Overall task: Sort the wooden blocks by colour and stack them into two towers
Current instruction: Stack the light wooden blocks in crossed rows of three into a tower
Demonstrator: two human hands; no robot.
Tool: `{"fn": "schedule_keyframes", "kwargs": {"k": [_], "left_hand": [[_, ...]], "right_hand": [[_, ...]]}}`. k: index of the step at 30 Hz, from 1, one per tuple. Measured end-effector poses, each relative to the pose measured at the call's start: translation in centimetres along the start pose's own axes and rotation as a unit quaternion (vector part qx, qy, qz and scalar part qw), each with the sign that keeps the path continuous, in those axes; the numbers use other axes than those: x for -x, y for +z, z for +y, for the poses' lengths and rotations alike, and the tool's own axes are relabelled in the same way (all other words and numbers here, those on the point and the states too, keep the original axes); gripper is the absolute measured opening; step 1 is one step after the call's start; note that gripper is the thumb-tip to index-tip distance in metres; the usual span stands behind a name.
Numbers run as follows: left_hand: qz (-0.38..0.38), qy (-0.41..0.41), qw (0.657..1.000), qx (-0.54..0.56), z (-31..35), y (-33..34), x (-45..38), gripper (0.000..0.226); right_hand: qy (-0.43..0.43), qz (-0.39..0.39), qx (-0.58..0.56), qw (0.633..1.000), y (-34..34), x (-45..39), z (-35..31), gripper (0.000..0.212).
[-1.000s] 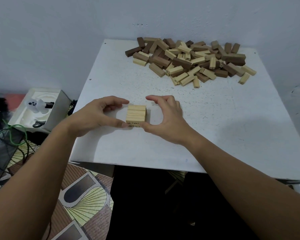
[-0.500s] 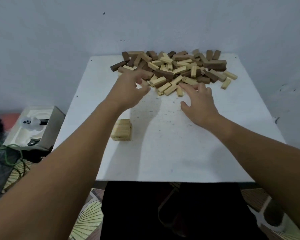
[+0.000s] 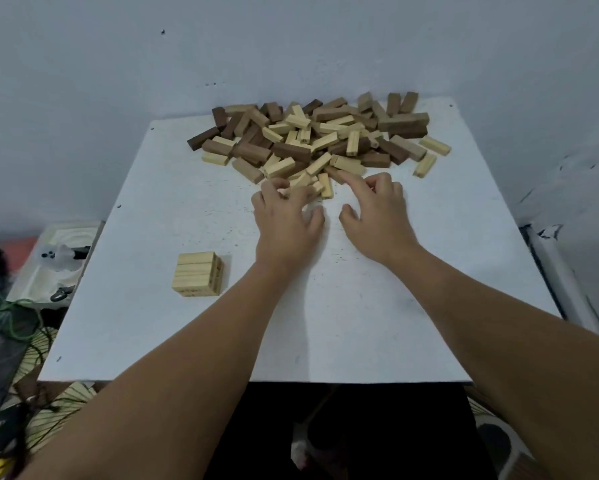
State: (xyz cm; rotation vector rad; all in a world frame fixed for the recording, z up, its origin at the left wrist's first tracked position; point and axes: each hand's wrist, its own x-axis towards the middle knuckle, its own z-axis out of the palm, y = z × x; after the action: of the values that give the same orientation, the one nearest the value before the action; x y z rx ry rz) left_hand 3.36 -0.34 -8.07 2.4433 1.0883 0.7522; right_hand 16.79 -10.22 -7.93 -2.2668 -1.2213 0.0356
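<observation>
Both hands have been drawn back to the pile's [image 3: 319, 140] near edge, frame centre; a light block [image 3: 300, 181] is pinched by the left hand [image 3: 286, 220], while the right hand [image 3: 377, 216] is half curled, one finger touching a block [image 3: 346, 164].

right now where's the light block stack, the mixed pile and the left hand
light block stack [image 3: 197, 274]: head view, on its top face
mixed pile [image 3: 319, 140]: head view, on its middle blocks
left hand [image 3: 286, 223]: head view, on its back

Block pile [image 3: 320, 140] at far edge of tabletop [image 3: 360, 323]. Both hands at pile's near edge: left hand [image 3: 287, 220] curled on light block [image 3: 300, 181], right hand [image 3: 377, 216] fingertip touching pile. Light stack [image 3: 198, 278] well nearer, left of pile.
</observation>
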Motion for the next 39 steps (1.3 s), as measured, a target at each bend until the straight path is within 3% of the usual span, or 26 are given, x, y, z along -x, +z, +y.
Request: {"fn": "schedule_keyframes", "kwargs": {"k": [4, 8, 13, 19, 27, 35, 39], "left_hand": [[0.003, -0.039, 0.999, -0.002, -0.1, 0.0, -0.2, 0.043], [0.010, -0.059, 0.996, 0.061, -0.3, 0.0, -0.4, 0.032], [0.015, -0.064, 0.997, 0.047, -0.4, 0.0, -0.4, 0.032], [-0.002, -0.036, 0.999, 0.031, 0.0, -0.3, 0.0, 0.021], [-0.105, -0.047, 0.993, -0.039, 0.5, -2.5, -0.1, 0.032], [-0.127, -0.034, 0.988, 0.083, 1.4, -3.7, 6.7, 0.027], [-0.099, 0.003, 0.988, 0.117, 1.5, -4.4, 8.7, 0.027]], "right_hand": [[-0.019, -0.018, 0.028, 0.999, 0.3, 0.0, -0.2, 0.050], [0.005, 0.003, -0.028, 1.000, 0.2, -0.1, 0.1, 0.036], [-0.026, -0.019, 0.002, 0.999, 0.2, 0.3, -0.1, 0.050], [-0.020, -0.016, -0.011, 1.000, 0.1, 0.5, -0.2, 0.043], [-0.027, -0.014, 0.009, 1.000, -1.1, 2.6, -0.5, 0.034], [-0.046, 0.020, -0.011, 0.999, -2.7, 9.6, 0.8, 0.028], [-0.024, -0.014, -0.037, 0.999, -3.4, 10.9, 1.7, 0.032]]}}
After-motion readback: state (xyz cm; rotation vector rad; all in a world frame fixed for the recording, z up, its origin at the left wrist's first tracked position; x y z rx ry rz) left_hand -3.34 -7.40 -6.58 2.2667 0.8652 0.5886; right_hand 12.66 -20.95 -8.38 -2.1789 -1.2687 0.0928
